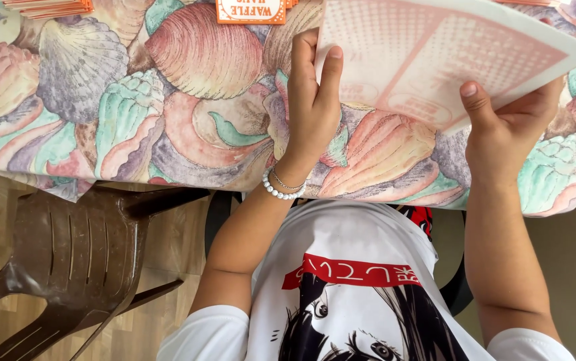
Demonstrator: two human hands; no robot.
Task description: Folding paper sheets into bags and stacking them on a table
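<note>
A white paper sheet (435,60) printed with a faint pink grid is held tilted above the right part of the table. The left hand (311,100) pinches its left edge between thumb and fingers; the right hand (508,127) grips its near right edge, thumb on top. Beneath lies a seashell-patterned tablecloth (134,100). An orange card (251,10) lies at the far edge. A brown plastic chair (74,254) stands near left.
</note>
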